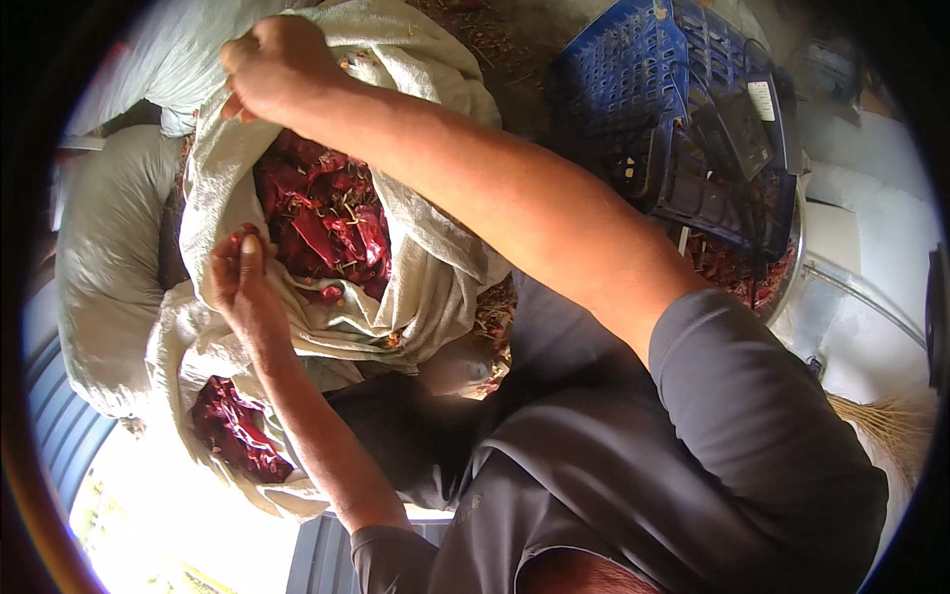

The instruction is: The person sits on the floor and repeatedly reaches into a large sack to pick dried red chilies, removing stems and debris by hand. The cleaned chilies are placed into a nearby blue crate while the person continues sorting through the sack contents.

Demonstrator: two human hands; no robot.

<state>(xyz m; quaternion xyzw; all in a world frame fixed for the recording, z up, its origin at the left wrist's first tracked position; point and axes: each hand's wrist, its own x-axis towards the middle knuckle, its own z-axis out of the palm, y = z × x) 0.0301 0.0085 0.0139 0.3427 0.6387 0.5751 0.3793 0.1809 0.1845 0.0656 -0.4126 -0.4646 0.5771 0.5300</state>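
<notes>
My left hand (249, 286) pinches a dried red chilli pepper (243, 236) between thumb and fingers, at the near-left rim of a large woven sack (430, 223). Broken dried red chillies (326, 215) with stems and bits of chaff fill the mouth of this sack. My right hand (280, 70) is raised over the sack's far rim, its fingers curled downward. Whatever may be in its grasp is hidden by the hand itself. A second open sack (174, 349), close to my left forearm, contains glossy whole dried chillies (237, 431).
A stuffed pale sack (111, 267) stands at the left. On the right, a blue plastic crate (620, 67) carries a dark device (735, 134) with cables. Beneath it sits a round metal basin (790, 286) with red chilli pieces. Broom-like bristles (883, 416) show at far right.
</notes>
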